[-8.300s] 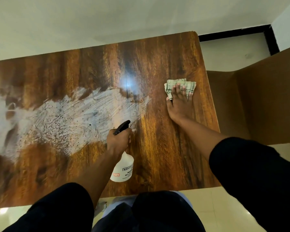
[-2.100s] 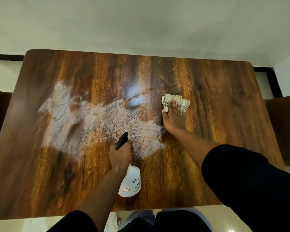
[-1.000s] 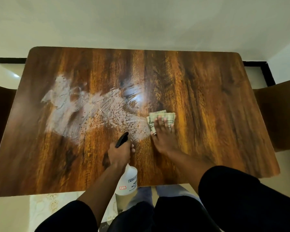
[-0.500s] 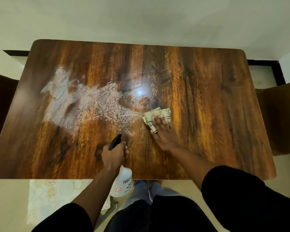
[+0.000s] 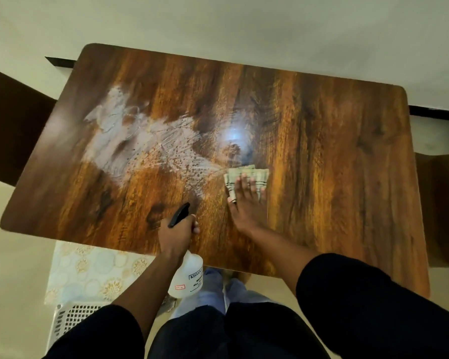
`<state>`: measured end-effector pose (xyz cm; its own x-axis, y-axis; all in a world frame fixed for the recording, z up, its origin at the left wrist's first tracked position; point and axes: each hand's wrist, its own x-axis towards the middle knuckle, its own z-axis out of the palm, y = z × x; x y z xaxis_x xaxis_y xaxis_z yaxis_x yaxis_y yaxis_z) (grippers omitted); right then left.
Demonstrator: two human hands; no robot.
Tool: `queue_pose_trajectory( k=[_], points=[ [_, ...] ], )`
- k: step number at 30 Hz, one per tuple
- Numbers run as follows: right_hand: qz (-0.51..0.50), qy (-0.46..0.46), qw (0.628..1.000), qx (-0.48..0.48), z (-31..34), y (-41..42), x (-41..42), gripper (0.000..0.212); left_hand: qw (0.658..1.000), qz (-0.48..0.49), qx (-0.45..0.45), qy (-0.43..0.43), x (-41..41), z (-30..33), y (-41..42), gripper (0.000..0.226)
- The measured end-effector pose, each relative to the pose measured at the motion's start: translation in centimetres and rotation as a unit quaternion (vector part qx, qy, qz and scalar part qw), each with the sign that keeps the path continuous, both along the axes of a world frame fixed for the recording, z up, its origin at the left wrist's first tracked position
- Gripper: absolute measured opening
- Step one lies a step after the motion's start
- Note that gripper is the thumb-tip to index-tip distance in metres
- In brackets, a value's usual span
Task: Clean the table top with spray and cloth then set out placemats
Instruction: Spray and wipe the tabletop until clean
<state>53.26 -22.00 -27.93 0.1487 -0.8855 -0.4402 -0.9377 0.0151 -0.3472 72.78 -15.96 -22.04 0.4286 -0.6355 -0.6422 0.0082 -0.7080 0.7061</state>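
Note:
A glossy brown wooden table [image 5: 335, 156] fills the view, with a white smeared film of cleaner [image 5: 130, 143] across its left half. My right hand [image 5: 246, 203] lies flat with straight fingers on a folded checked cloth [image 5: 245, 173], pressing it to the table just right of the film's edge. My left hand [image 5: 178, 234] grips the neck of a white spray bottle [image 5: 188, 277] with a black trigger head [image 5: 179, 215], held over the table's near edge.
A patterned white and gold placemat [image 5: 88, 270] lies below the near left edge on a white perforated basket [image 5: 68, 320]. Dark chairs stand at the left [image 5: 11, 120] and right [image 5: 441, 208] ends. A pale wall runs behind the table.
My right hand has slid the cloth from the far right of the table to the middle, pulling it toward me at the film's edge. The left hand keeps its grip on the bottle.

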Motion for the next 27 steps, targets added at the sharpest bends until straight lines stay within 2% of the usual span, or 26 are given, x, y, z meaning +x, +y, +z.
queue_pose_trajectory(
  k=[3, 6, 11, 14, 20, 24, 27],
  points=[
    [0.145, -0.025, 0.989, 0.001, 0.0, 1.1, 3.8, 0.072, 1.000, 0.019, 0.007, -0.006, 0.5, 0.3, 0.6, 0.019],
    [0.278, -0.028, 0.960, -0.014, -0.4, 1.7, 6.5, 0.070, 0.999, 0.038, 0.013, -0.017, 1.2, 0.4, 0.7, 0.023],
    [0.340, -0.024, 0.940, -0.027, -1.1, 0.2, 5.7, 0.068, 0.998, 0.057, 0.020, -0.017, 2.9, 0.2, 0.5, 0.023],
    [0.291, -0.020, 0.956, -0.018, -0.3, -1.6, 4.7, 0.066, 0.998, 0.059, 0.027, -0.006, 3.9, 0.3, -0.2, 0.022],
    [0.068, -0.004, 0.998, -0.008, 0.2, -6.1, 2.2, 0.068, 0.999, 0.035, 0.007, 0.005, 5.7, 0.9, -2.5, 0.021],
    [-0.068, 0.023, 0.997, 0.001, 0.2, -8.3, 2.1, 0.067, 0.999, 0.038, 0.007, 0.003, 7.3, 1.0, -4.1, 0.017],
    [-0.114, 0.026, 0.993, 0.003, 0.3, -8.4, 4.6, 0.072, 0.999, 0.035, 0.017, 0.001, 8.6, 1.0, -5.2, 0.020]
  ],
)
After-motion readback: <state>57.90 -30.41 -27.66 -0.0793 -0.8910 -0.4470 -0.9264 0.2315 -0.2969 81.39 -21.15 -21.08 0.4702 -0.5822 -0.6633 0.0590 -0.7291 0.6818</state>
